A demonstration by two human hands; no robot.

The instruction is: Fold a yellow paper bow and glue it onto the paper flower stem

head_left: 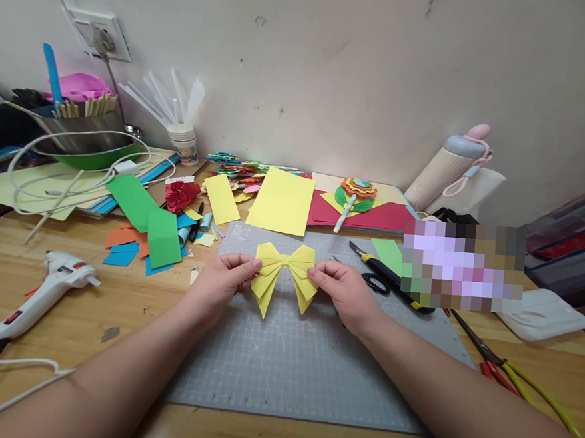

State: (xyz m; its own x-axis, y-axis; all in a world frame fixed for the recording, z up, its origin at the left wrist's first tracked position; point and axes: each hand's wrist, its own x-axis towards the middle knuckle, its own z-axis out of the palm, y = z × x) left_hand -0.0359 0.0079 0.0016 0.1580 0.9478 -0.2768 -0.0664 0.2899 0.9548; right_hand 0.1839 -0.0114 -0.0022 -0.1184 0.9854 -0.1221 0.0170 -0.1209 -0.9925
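A folded yellow paper bow (285,272) is held just above a grey cutting mat (297,359). My left hand (220,282) pinches the bow's left wing between thumb and fingers. My right hand (345,291) pinches its right wing the same way. Both forearms reach in from the bottom of the view. The bow's two tails hang down toward me between the hands.
Yellow sheets (282,201) and red paper lie beyond the mat. Green and blue scraps (151,232) sit to the left, a white glue gun (41,291) nearer left. A utility knife (386,275), black scissors and red-yellow pliers (502,367) lie right. A bottle (449,166) leans on the wall.
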